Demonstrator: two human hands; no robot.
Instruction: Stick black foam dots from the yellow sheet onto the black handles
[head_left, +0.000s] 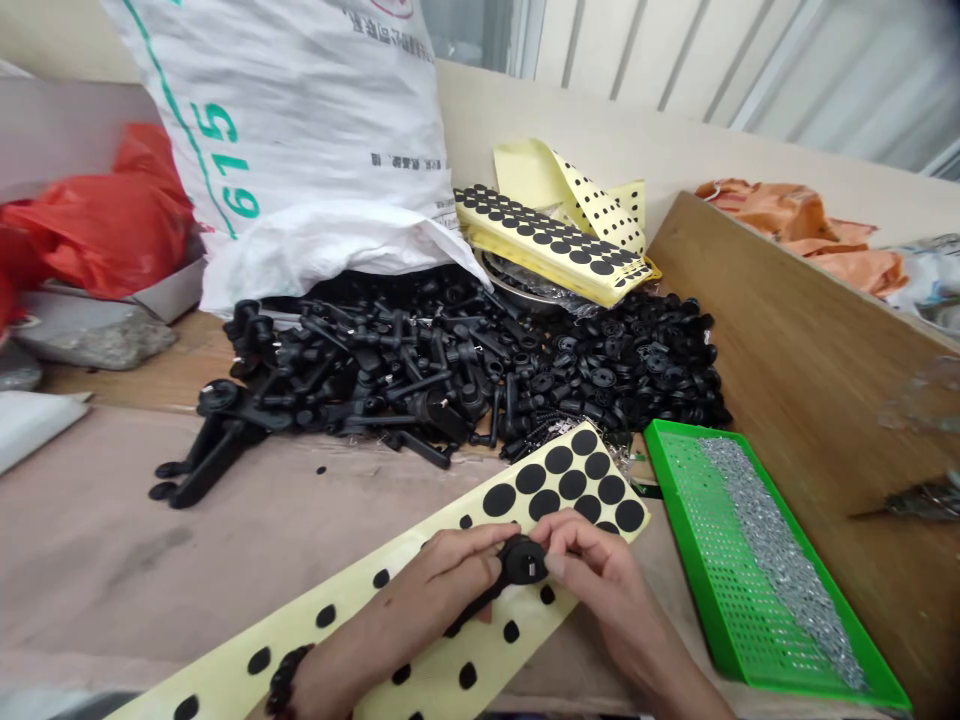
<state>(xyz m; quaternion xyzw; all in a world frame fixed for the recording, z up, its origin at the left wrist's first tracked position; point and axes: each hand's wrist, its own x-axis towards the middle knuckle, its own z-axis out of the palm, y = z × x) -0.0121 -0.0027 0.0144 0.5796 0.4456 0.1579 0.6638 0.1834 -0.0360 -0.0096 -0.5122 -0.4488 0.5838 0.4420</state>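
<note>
At bottom centre, left hand point(450, 578) and right hand point(596, 568) pinch one black part point(523, 560), fingers closed on it; slipping, it may fall onto sticker sheet point(225, 670).

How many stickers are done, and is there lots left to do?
Most of the yellow sheet looks already peeled bare. The left hand and right hand hold one black part over it. About ten round pads remain at its far end, plus a stack of full sheets and a big pile of black parts.
</note>
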